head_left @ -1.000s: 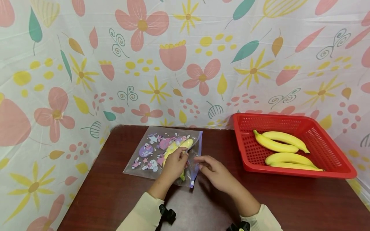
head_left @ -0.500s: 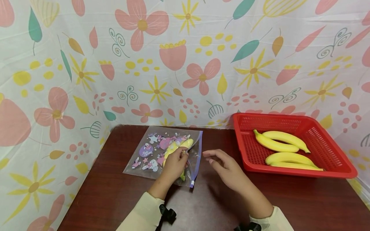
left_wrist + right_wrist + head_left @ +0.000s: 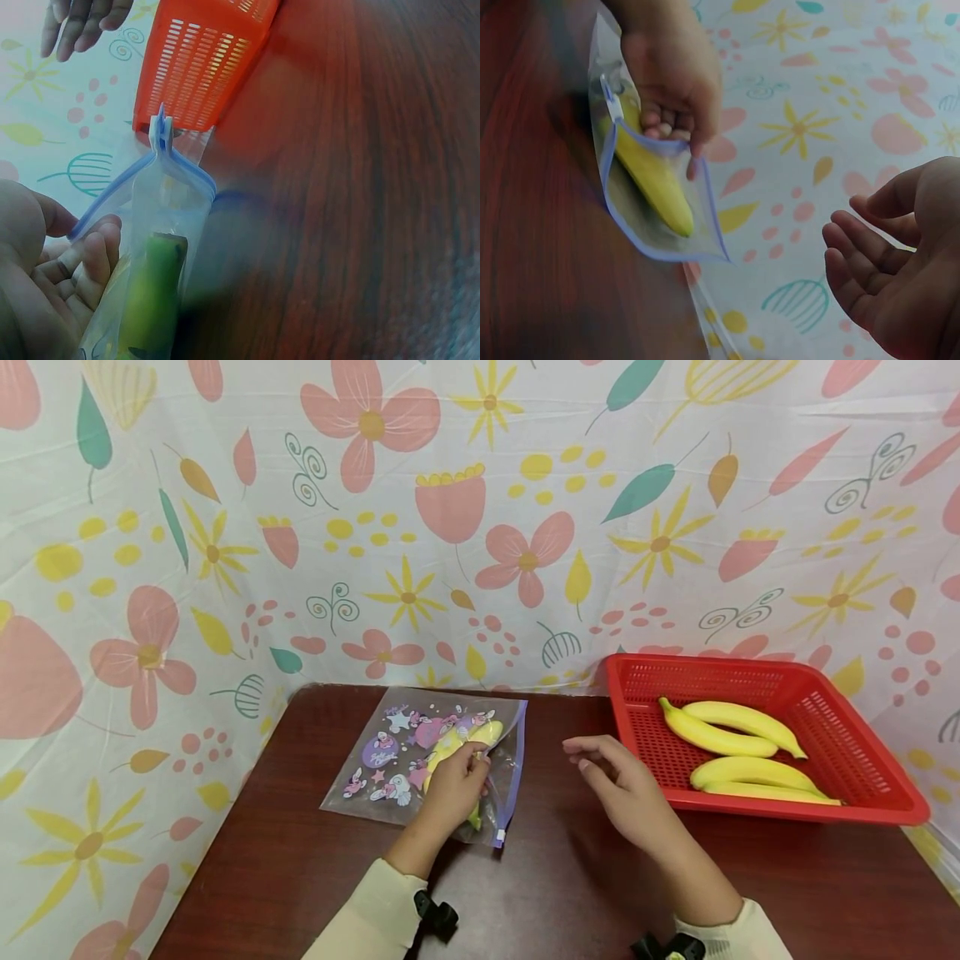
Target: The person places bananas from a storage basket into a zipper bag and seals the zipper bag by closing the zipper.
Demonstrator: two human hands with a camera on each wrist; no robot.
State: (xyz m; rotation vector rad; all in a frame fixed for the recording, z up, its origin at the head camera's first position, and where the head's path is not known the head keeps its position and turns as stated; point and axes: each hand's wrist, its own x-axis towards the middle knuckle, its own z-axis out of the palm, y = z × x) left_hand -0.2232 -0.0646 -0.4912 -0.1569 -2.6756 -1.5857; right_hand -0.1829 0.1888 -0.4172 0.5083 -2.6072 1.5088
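Note:
A clear zip bag (image 3: 363,760) with pink and purple cartoon prints lies on the table, its purple zip edge facing right. Inside it is a banana (image 3: 656,184), whose green stem (image 3: 157,277) shows by the white slider (image 3: 613,105). My left hand (image 3: 453,781) pinches the upper side of the bag's mouth between thumb and fingers, and the mouth gapes in the right wrist view. Between the bag and the red basket (image 3: 862,812), my right hand (image 3: 630,789) hovers over the table with loosely bent fingers and nothing in them.
Several bananas lie in the basket at the right, among them an upper pair (image 3: 720,737) and a lower pair (image 3: 750,770). A flower-printed cloth (image 3: 450,635) hangs behind and to the left of the dark wooden table (image 3: 300,868).
My right hand has drawn away from the bag's zip edge and moved right, close to the basket. The left hand keeps its pinch, and the bag has stayed in place.

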